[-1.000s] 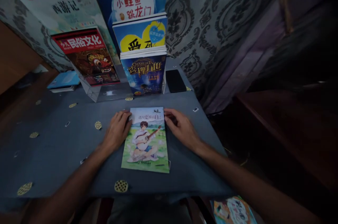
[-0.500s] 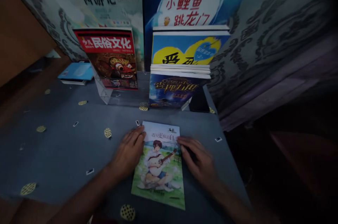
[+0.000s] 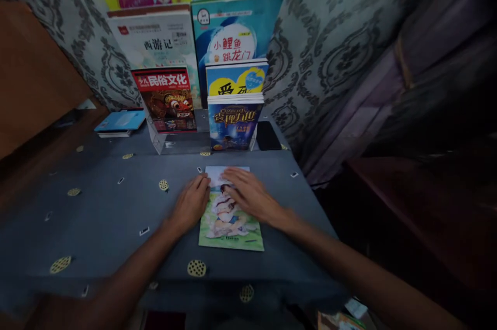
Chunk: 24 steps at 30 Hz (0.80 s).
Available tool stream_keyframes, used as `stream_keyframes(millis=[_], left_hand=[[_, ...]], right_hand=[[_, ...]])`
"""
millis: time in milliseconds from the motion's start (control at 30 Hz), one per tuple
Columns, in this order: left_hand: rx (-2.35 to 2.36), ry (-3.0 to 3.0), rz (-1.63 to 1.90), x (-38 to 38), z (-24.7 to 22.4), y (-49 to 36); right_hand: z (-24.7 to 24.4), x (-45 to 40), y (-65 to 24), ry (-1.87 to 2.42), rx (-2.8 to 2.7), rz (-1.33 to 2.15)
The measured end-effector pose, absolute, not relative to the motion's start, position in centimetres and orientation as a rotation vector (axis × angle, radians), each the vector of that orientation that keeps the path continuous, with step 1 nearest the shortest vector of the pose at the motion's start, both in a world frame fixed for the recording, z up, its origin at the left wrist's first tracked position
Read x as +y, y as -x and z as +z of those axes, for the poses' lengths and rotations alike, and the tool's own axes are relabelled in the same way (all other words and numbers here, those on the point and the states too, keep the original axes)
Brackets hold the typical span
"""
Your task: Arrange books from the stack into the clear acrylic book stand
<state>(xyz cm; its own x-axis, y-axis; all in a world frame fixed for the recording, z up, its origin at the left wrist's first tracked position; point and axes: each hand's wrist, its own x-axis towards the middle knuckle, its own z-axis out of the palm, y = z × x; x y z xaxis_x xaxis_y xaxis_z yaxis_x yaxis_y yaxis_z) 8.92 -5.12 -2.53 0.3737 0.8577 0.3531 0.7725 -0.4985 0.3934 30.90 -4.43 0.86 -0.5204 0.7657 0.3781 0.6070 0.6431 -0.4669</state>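
A thin book [image 3: 229, 229] with a guitar player drawn on its cover lies flat on the blue-grey tablecloth. My left hand [image 3: 191, 203] rests at the book's upper left edge, fingertips touching it, holding nothing. Across the upper part of the cover lies my right hand [image 3: 250, 192], its fingers stretched out and partly hiding the title and the drawn head.
Behind stands a clear rack [image 3: 157, 138] with a red book [image 3: 169, 104], a dark blue book [image 3: 232, 125] and taller books. A black flat object [image 3: 268, 135] lies right of it; blue books [image 3: 121, 120] lie left. Patterned curtain behind.
My right hand has moved from the book's right edge onto its upper cover. My left hand stays at the left edge. The view has shifted, showing more books at the top.
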Motion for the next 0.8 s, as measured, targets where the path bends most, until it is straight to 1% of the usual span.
stream_keyframes(millis=[167, 300, 500, 633, 800], left_hand=[[1.379, -2.396, 0.868, -4.8, -2.6, -8.8], [1.432, -2.461, 0.821, -4.8, -2.7, -8.7], [1.465, -2.583, 0.819, -4.9, -2.6, -8.7], [1.428, -2.532, 0.822, -4.6, -2.1, -8.5], [1.331, -2.374, 0.830, -1.8, -0.5, -7.9]], right_hand=[[1.9, -2.1, -25.4, 1.011, -2.486, 0.723], [1.4, -1.4, -25.5, 1.032, -2.439, 0.845], [-0.9, -1.3, -31.6, 1.276, -2.293, 0.693], [-2.3, -1.4, -35.1, 1.256, -2.283, 0.600], [-2.6, -1.7, -35.5, 1.258, -2.320, 0.522]])
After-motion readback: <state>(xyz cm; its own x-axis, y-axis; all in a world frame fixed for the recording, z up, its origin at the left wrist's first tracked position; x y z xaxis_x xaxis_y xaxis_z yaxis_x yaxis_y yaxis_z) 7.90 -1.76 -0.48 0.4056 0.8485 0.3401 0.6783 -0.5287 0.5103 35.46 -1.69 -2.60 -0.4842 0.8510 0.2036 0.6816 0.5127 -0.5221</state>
